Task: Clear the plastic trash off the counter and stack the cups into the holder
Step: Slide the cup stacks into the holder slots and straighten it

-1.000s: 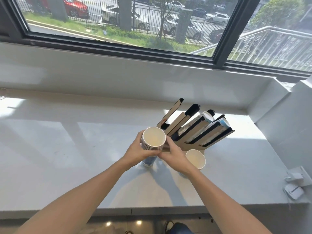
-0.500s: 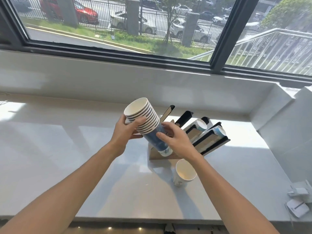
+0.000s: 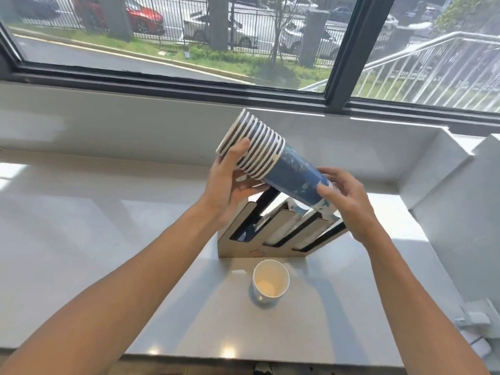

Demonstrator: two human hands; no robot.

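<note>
Paper, thin-walled and light, is what this nested stack of cups (image 3: 273,163) is made of, so I judge it will weigh little but crush or dent if squeezed hard, and the sleeve of cups could slide apart if tipped mouth-down. It is held tilted in the air above the cup holder (image 3: 273,234), rims up toward ten o'clock and the base pointing down toward four o'clock, clear of the counter (image 3: 94,226). The left hand (image 3: 230,185) is wrapped around the rim end, thumb across the white rolled lips, while the right hand (image 3: 343,196) cups the base end with fingers lightly curled round it; both are closed on the stack. That two-ended hold looks sensible to me: the rolled rims are the stiffest part, and a hand under the base stops the lowest cup slipping off. About a dozen white rims show bunched together, and the outermost cup has a blue body with pale mottled markings. The holder is a slanted wooden rack with dark slots; the two at its right already seem to hold cups, the left one looks free. A single cup (image 3: 270,282) stands upright and open at six o'clock from the holder, just beside its foot.
</note>
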